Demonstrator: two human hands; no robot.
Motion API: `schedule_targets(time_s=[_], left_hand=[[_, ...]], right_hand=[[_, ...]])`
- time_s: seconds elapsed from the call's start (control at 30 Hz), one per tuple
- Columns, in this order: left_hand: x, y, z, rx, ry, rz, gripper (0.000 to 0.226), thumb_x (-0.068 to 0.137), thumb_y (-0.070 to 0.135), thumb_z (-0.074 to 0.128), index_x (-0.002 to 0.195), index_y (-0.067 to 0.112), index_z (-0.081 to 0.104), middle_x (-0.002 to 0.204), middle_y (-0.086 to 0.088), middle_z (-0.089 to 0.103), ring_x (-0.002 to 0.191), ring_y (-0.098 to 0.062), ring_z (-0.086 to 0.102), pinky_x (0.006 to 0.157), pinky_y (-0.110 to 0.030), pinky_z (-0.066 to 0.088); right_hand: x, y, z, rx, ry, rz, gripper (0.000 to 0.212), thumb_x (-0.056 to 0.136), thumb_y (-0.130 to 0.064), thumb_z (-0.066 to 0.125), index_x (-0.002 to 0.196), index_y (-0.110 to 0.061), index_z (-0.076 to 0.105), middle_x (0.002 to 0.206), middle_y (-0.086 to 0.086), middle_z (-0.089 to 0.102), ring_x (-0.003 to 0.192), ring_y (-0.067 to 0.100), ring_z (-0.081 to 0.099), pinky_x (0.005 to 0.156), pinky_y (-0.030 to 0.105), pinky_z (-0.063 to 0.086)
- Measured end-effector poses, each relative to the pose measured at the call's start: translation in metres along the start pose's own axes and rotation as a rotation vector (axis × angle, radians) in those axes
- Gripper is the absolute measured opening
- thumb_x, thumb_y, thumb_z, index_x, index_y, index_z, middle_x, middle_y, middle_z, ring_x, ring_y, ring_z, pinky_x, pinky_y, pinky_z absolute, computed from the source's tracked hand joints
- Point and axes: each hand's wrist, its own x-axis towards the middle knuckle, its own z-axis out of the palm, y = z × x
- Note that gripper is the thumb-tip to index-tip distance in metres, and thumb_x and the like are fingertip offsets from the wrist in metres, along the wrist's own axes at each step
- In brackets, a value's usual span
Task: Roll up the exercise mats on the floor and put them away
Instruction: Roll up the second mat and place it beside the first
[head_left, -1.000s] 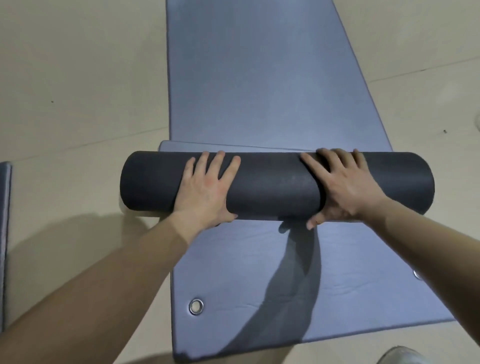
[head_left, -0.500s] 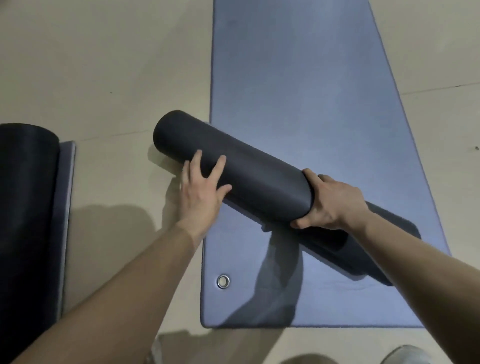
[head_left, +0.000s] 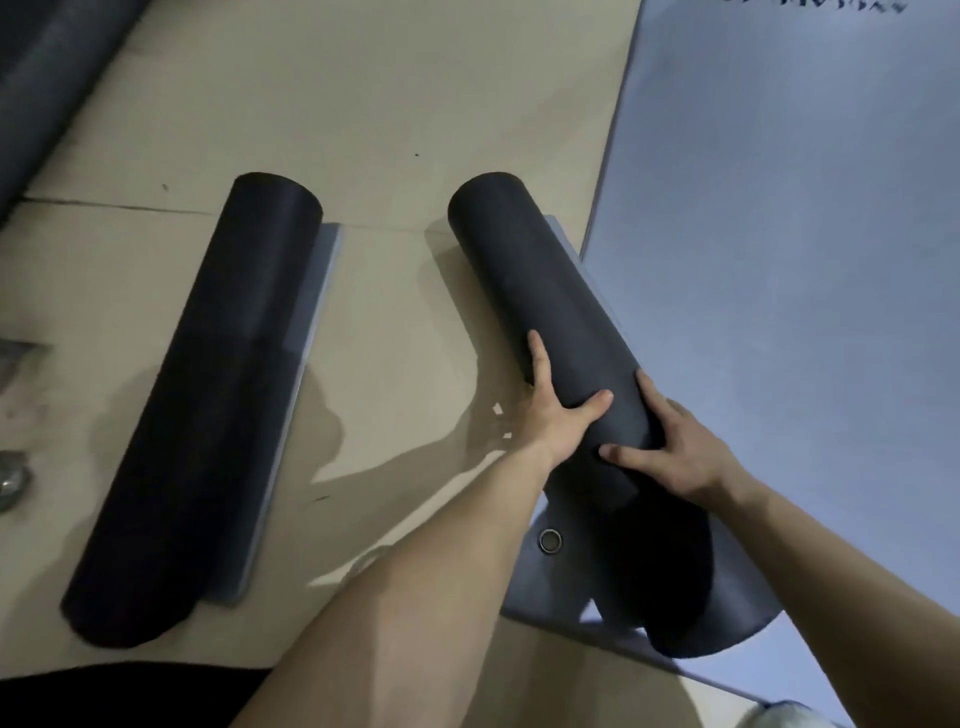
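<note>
A dark rolled mat (head_left: 535, 291) lies slanted across the left edge of a flat blue-grey mat (head_left: 779, 260) spread on the floor. My left hand (head_left: 550, 410) clasps the roll from its left side, thumb over the top. My right hand (head_left: 670, 447) grips it from the right, fingers wrapped around. The roll's near end is in shadow over the flat mat's corner, beside a metal eyelet (head_left: 550, 540). A second rolled dark mat (head_left: 208, 395) rests on the floor to the left, its loose blue-grey end showing along its right side.
Beige floor tiles (head_left: 374, 130) separate the two rolls. More dark rolled material (head_left: 47, 67) lies at the top left corner. A small metallic object (head_left: 10, 480) sits at the left edge. A shoe tip (head_left: 784, 714) shows at the bottom right.
The roll has swung from crosswise to nearly lengthwise, its far end now off the flat mat onto the floor. My view has shifted left, and the whole second roll has come into sight.
</note>
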Motion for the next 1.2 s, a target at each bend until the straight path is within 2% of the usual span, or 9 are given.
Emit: schedule_targets(time_s=[0.07, 0.2, 0.37, 0.47, 0.6, 0.73, 0.87, 1.03, 1.2], left_hand=[[0.002, -0.002, -0.003, -0.032, 0.027, 0.013, 0.116, 0.085, 0.043, 0.08, 0.154, 0.057, -0.012, 0.163, 0.004, 0.035, 0.143, -0.016, 0.042, 0.114, -0.031, 0.035], [0.013, -0.002, -0.028, -0.027, 0.067, 0.053, 0.109, 0.085, 0.034, 0.081, 0.159, 0.049, 0.001, 0.161, 0.013, 0.035, 0.145, -0.01, 0.038, 0.105, -0.018, 0.03], [0.018, -0.024, -0.095, -0.029, 0.194, 0.05, 0.102, 0.085, 0.033, 0.08, 0.159, 0.049, 0.011, 0.16, 0.01, 0.038, 0.142, -0.012, 0.042, 0.11, -0.026, 0.037], [0.007, -0.051, -0.14, -0.008, 0.28, 0.019, 0.101, 0.084, 0.034, 0.08, 0.157, 0.053, 0.013, 0.159, 0.011, 0.039, 0.141, -0.015, 0.044, 0.113, -0.033, 0.039], [-0.002, -0.08, -0.202, 0.041, 0.356, -0.002, 0.097, 0.087, 0.031, 0.078, 0.157, 0.052, 0.014, 0.16, 0.012, 0.037, 0.14, -0.014, 0.043, 0.104, -0.026, 0.036], [-0.009, -0.103, -0.249, 0.079, 0.37, 0.004, 0.091, 0.09, 0.034, 0.074, 0.158, 0.051, 0.016, 0.162, 0.011, 0.034, 0.145, -0.014, 0.038, 0.116, -0.031, 0.034], [-0.015, -0.113, -0.258, 0.163, 0.404, 0.023, 0.085, 0.092, 0.04, 0.071, 0.158, 0.048, 0.018, 0.164, 0.005, 0.033, 0.15, -0.019, 0.03, 0.123, -0.04, 0.029], [-0.004, -0.114, -0.271, 0.209, 0.408, 0.03, 0.082, 0.092, 0.042, 0.07, 0.158, 0.045, 0.021, 0.163, 0.004, 0.036, 0.15, -0.021, 0.034, 0.122, -0.041, 0.03], [0.007, -0.105, -0.295, 0.369, 0.385, 0.014, 0.075, 0.096, 0.043, 0.063, 0.159, 0.043, 0.022, 0.165, 0.003, 0.032, 0.148, -0.024, 0.035, 0.121, -0.044, 0.031]], right_hand=[[-0.005, -0.004, 0.011, -0.008, 0.026, -0.031, 0.118, 0.072, -0.072, 0.074, 0.162, -0.043, 0.004, 0.16, -0.003, 0.037, 0.141, 0.022, 0.045, 0.112, 0.039, 0.04], [0.003, -0.022, 0.034, 0.099, 0.024, -0.059, 0.126, 0.061, -0.088, 0.06, 0.162, -0.043, -0.001, 0.163, -0.006, 0.035, 0.144, 0.021, 0.044, 0.112, 0.043, 0.043], [0.019, -0.082, 0.093, 0.193, 0.013, -0.125, 0.116, 0.076, -0.076, 0.067, 0.162, -0.042, -0.004, 0.163, -0.004, 0.035, 0.142, 0.022, 0.047, 0.109, 0.043, 0.046], [0.018, -0.114, 0.138, 0.219, -0.053, -0.151, 0.119, 0.071, -0.08, 0.064, 0.161, -0.045, -0.006, 0.163, -0.003, 0.035, 0.14, 0.023, 0.049, 0.109, 0.045, 0.048], [0.019, -0.161, 0.195, 0.256, -0.086, -0.172, 0.117, 0.077, -0.076, 0.066, 0.161, -0.043, -0.008, 0.165, -0.001, 0.031, 0.143, 0.023, 0.047, 0.112, 0.044, 0.045], [0.015, -0.202, 0.238, 0.234, -0.087, -0.175, 0.114, 0.08, -0.079, 0.06, 0.16, -0.042, -0.013, 0.169, 0.001, 0.025, 0.145, 0.024, 0.044, 0.112, 0.045, 0.044], [0.011, -0.216, 0.251, 0.156, -0.043, -0.144, 0.113, 0.082, -0.079, 0.057, 0.16, -0.04, -0.014, 0.171, 0.003, 0.019, 0.148, 0.026, 0.04, 0.111, 0.046, 0.044], [0.016, -0.228, 0.256, 0.171, -0.011, -0.147, 0.113, 0.083, -0.077, 0.058, 0.162, -0.036, -0.011, 0.171, 0.005, 0.021, 0.151, 0.025, 0.034, 0.115, 0.047, 0.041], [0.027, -0.248, 0.264, 0.15, -0.017, -0.164, 0.109, 0.088, -0.073, 0.058, 0.162, -0.034, -0.012, 0.169, 0.011, 0.021, 0.147, 0.03, 0.04, 0.112, 0.047, 0.043]])
